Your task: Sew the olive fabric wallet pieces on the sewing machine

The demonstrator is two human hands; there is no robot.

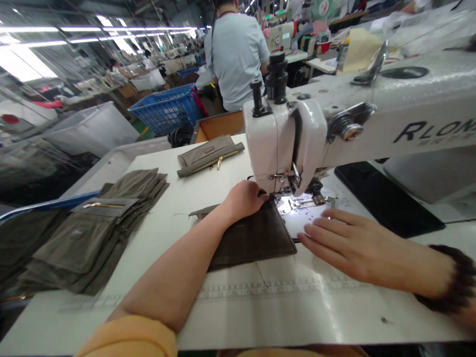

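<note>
A dark brown flat panel (256,238), with the look of leather or coated cloth, lies on the table under the head of a white sewing machine (282,144). My left hand (245,198) is on its far edge beside the needle area, fingers bent and closed on the material. Part of the panel is hidden beneath my left forearm. My right hand (342,243) rests to the right of the panel, apart from it, with fingers stretched out near the lit metal needle plate (297,218). Nothing is in that hand.
A stack of olive cloth pieces (96,228) with zippers lies at the left. Behind the panel is an olive zipped pouch (210,153). A black phone-like slab (386,198) lies under the machine arm. Beyond stand a blue crate (167,109) and a seated person (238,54).
</note>
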